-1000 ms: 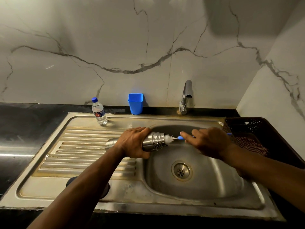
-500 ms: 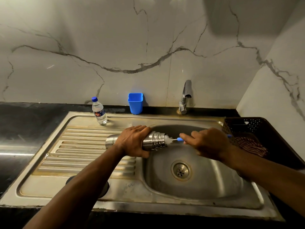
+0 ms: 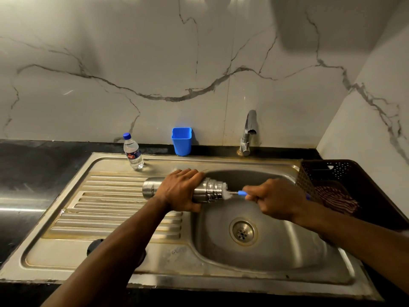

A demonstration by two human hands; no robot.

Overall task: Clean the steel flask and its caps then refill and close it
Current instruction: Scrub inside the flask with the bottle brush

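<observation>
The steel flask lies on its side over the left edge of the sink basin, mouth pointing right. My left hand grips its middle from above. My right hand holds the blue handle of a bottle brush, whose white bristles sit at the flask's mouth. A dark round cap lies on the drainboard near the front, mostly hidden by my left forearm.
A small water bottle with a blue cap stands at the back of the drainboard. A blue cup and the tap stand against the marble wall. A dark perforated basket holding a striped cloth sits right of the sink.
The brush has gone a little deeper into the flask's mouth, with my right hand shifting slightly left. My left hand and the flask stay in place.
</observation>
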